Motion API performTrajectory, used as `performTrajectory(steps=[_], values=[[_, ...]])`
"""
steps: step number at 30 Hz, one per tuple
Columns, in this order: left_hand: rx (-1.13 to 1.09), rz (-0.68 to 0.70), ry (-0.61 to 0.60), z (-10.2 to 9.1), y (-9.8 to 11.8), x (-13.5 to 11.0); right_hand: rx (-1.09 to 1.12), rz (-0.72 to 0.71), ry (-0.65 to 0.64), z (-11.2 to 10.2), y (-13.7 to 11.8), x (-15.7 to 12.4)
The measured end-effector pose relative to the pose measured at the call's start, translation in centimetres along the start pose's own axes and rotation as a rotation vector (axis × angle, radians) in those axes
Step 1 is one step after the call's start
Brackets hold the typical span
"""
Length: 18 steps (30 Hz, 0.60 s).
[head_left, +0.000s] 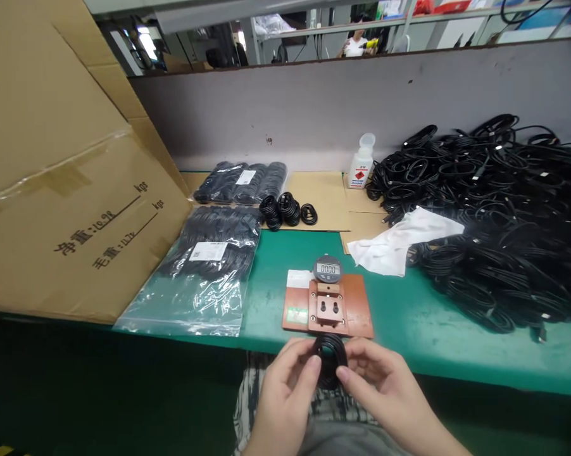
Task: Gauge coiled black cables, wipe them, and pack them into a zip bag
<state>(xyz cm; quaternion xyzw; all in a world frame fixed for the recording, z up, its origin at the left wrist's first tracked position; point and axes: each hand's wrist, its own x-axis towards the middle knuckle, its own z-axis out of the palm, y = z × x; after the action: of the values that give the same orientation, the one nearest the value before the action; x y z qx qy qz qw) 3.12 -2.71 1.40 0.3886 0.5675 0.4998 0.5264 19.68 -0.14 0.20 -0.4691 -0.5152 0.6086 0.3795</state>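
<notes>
Between my two hands, just past the table's front edge, is a coiled black cable [330, 345]. My left hand [290, 386] grips its left side with thumb and fingers. On the right side of the coil, my right hand [380, 380] pinches it the same way. Right behind the coil lies a reddish-brown gauge fixture [356, 304] with a round digital dial indicator [327, 270] reading zeros. Several more coiled cables [289, 209] stand on the cardboard farther back.
Clear bags of coiled cables [204, 253] lie on the left beside a large carton [76, 190]. A tangled heap of black cables [494, 209] covers the right, with a white cloth [404, 240] at its edge. A white bottle [361, 166] stands at the back. A person [356, 45] is beyond the partition.
</notes>
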Motion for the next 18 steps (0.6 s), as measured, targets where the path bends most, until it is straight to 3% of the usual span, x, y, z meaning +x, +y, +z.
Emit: performTrajectory(steps=[3, 9, 14, 18], values=[[-0.014, -0.073, -0.044, -0.3, -0.2, 0.2, -0.105, -0.038, -0.030, -0.1, -0.8, 0.1], [-0.093, -0.113, 0.006, -0.2, -0.1, 0.4, -0.192, -0.208, -0.104, -0.3, -2.1, -0.7], [-0.101, -0.154, -0.147, -0.1, 0.4, 0.0, 0.055, 0.092, -0.023, -0.2, -1.0, -0.8], [0.110, -0.055, -0.201, -0.1, 0.9, -0.1, 0.090, 0.151, -0.094, -0.4, 0.0, -0.3]])
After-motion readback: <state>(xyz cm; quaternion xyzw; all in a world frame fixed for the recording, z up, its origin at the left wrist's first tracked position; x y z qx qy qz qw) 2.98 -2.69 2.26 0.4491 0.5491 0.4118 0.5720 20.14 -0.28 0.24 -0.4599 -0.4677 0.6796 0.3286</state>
